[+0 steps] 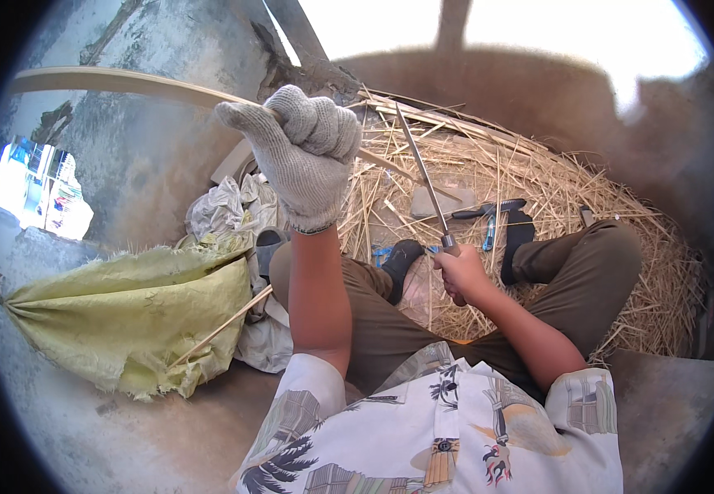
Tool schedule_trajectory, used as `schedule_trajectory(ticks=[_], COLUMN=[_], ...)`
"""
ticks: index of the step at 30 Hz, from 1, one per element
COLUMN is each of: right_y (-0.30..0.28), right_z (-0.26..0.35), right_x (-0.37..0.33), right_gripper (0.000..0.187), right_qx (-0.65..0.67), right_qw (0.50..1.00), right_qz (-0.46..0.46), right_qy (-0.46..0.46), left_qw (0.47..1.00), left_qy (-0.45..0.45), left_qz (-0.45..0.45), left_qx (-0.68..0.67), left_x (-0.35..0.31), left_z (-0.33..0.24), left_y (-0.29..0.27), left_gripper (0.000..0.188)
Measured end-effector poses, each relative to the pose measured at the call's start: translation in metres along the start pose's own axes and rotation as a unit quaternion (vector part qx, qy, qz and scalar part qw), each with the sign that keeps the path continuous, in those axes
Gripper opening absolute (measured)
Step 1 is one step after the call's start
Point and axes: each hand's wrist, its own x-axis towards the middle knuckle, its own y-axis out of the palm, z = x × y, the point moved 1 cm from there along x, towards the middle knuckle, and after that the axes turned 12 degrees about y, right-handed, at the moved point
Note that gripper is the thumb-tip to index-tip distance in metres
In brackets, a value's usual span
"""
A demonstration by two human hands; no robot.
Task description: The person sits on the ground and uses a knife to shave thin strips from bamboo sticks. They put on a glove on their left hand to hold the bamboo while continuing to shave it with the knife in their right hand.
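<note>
My left hand (303,156), in a grey knitted glove, is raised and closed round a long pale strip (118,80) that looks like split bamboo. One end of the strip reaches far out to the left. Its other end slants down to the right, past the knife blade. Bare and lower down, my right hand (465,273) grips the brown handle of a long, narrow-bladed knife (424,177). The blade points up and away, crossing the strip in this view; whether they touch I cannot tell.
Pale shavings and thin strips (604,239) cover the ground around my feet. Between my feet lie a greyish block (439,202), a black elongated object (488,208) and a blue item (489,232). A yellow-green sack (134,313) and whitish sacks (229,206) lie left, beside a wall.
</note>
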Motion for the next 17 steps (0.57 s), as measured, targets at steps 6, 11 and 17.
schedule_trajectory(ticks=[6,11,17], right_y=[-0.006,-0.001,0.000], right_z=[0.021,-0.004,-0.009], right_x=[-0.022,0.004,0.011], right_gripper=[0.018,0.017,0.011], right_qx=[-0.017,0.061,-0.033], right_qw=[0.986,0.950,0.999], right_qz=[-0.030,-0.023,-0.017], right_qy=[-0.162,-0.304,-0.011], left_qw=[0.999,0.999,0.999], left_qy=[0.017,0.011,0.024], left_qz=[-0.015,-0.026,-0.038], left_qx=[0.026,0.034,-0.016], left_x=[0.003,0.003,0.003], left_z=[-0.003,0.000,-0.001], left_y=[-0.004,0.001,-0.003], left_gripper=[0.066,0.067,0.069])
